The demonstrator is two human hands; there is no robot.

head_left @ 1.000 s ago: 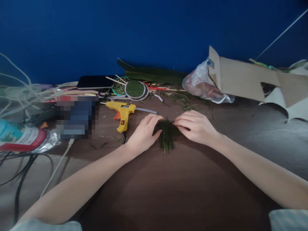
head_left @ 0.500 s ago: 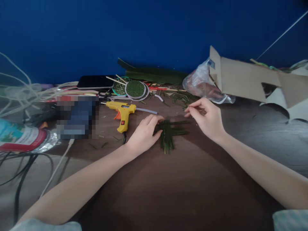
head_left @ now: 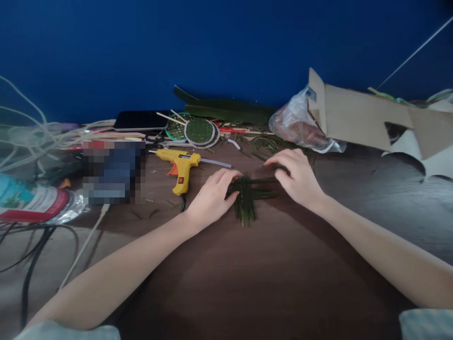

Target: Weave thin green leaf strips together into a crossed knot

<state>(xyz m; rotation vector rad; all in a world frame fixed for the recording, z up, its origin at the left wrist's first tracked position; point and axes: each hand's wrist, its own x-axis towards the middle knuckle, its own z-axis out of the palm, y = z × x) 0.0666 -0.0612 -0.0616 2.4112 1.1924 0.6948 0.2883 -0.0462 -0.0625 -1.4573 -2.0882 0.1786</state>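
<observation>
Dark green leaf strips, crossed into a small woven piece [head_left: 246,200], lie on the brown table. My left hand [head_left: 214,196] is closed on the left side of this weave, fingertips along its upper edge and thumb on its left. Loose strip ends stick out to the right and toward me. Close to the right-hand ends, my right hand [head_left: 297,177] is curled with a dark leaf strip [head_left: 283,168] between thumb and fingers; part of that strip is hidden. Left of the weave lies a yellow glue gun [head_left: 184,167] with a glue stick in its back.
Behind are round green-filled pieces [head_left: 200,131], a long leaf [head_left: 230,109], a black phone [head_left: 140,121] and leaf scraps. A plastic bag [head_left: 295,123] and cardboard box [head_left: 361,113] stand at the back right. A bottle [head_left: 38,200] and cables [head_left: 26,269] lie left.
My right hand has moved slightly left and toward me, and its index finger and thumb have spread from a pinch. My left hand and the weave have stayed put.
</observation>
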